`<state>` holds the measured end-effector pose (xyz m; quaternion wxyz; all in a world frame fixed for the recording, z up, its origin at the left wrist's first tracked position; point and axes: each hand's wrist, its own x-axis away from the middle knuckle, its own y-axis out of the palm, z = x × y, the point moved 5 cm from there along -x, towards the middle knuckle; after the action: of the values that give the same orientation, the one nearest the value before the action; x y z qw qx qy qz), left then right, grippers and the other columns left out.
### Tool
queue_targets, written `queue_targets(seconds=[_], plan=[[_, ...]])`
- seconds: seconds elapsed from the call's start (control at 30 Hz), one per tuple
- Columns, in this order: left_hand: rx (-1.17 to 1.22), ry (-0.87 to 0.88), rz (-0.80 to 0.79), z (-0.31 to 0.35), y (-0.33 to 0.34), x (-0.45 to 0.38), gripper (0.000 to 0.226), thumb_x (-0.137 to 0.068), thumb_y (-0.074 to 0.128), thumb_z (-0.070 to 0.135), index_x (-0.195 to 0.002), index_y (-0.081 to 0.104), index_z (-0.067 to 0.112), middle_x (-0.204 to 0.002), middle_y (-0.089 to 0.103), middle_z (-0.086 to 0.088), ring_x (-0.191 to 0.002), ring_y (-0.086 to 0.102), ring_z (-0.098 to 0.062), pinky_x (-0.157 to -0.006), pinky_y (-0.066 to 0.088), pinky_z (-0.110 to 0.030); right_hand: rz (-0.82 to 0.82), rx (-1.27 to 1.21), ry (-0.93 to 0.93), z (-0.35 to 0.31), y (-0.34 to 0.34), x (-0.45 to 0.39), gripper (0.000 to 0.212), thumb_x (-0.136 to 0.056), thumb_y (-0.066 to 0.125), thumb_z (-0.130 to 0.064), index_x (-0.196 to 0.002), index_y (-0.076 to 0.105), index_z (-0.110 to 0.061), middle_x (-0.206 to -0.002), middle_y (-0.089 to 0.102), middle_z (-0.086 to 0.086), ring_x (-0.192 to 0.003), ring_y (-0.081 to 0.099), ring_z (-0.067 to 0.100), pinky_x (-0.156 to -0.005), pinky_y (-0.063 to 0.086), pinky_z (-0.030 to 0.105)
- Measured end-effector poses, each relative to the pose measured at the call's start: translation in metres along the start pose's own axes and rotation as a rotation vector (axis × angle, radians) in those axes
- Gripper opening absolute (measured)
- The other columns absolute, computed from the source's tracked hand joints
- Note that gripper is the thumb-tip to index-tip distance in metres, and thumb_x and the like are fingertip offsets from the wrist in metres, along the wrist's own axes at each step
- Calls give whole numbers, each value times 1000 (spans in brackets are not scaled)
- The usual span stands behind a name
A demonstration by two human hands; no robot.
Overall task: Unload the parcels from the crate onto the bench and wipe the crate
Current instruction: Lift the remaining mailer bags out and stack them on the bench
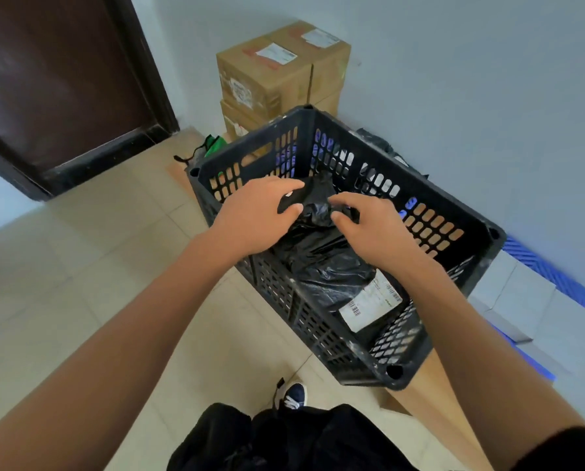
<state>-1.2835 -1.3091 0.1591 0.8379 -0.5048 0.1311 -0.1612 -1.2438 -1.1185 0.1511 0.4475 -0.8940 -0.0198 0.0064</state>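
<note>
Head cam, looking down: a black slatted crate sits in the middle of the frame on what looks like a tan wooden counter, right up by the pale wall on the right. Inside it lies a parcel wrapped in crinkly black plastic, with a white shipping label showing toward the lower right end. Both hands are down in the crate at the parcel's far end: the left hand has its fingers curled round a bunched bit of the plastic, thumb pinching in from the side, and the right hand is pinching the same gathered plastic just beside it, fingers bent. So both are gripping the parcel, which is still in the crate. Top centre of the frame, two cardboard boxes are stacked against the wall behind the crate, and something green is just to the left of the crate's far corner. Dark brown door in the upper left, beige tiled floor across the left side, and one dark shoe at bottom centre.
</note>
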Motion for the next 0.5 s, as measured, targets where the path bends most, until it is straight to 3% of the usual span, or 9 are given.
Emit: queue_targets(seconds=[0.1,0.2,0.27,0.33,0.5], plan=[[-29,41,-62,-8,3,-33,47,-100,56,41,-145,55,28,-141,61,0,-130,55,-23,-107,47,-48,-11,-15,53,6,7,-20,35,-103,55,-26,-137,63,-22,-118,72,-1,-56,37,-15,-62,38,13],[-45,73,-124,-17,9,-63,47,-100,56,43,-146,54,29,-143,60,0,-132,54,-24,-106,48,-50,-20,1,103,13,14,-40,36,-104,55,-28,-139,61,-23,-131,67,0,-60,40,-14,-62,37,10],[-64,99,-191,-24,13,-84,48,-100,55,44,-146,53,30,-146,58,0,-134,53,-25,-105,48,-51,-21,29,130,17,18,-55,37,-103,54,-28,-139,61,-22,-138,63,0,-77,57,-6,-75,41,13],[-85,128,-266,-34,18,-106,48,-101,55,46,-147,52,31,-147,57,-1,-133,54,-27,-104,49,-52,-31,46,182,23,24,-70,37,-103,54,-29,-139,61,-24,-140,63,0,-111,64,13,-89,43,22],[-137,192,-457,-59,31,-152,53,-101,54,50,-150,47,34,-148,56,-2,-131,55,-28,-102,50,-51,-57,81,365,45,42,-96,38,-103,54,-33,-140,59,-26,-141,62,2,-116,63,21,-89,43,27]])
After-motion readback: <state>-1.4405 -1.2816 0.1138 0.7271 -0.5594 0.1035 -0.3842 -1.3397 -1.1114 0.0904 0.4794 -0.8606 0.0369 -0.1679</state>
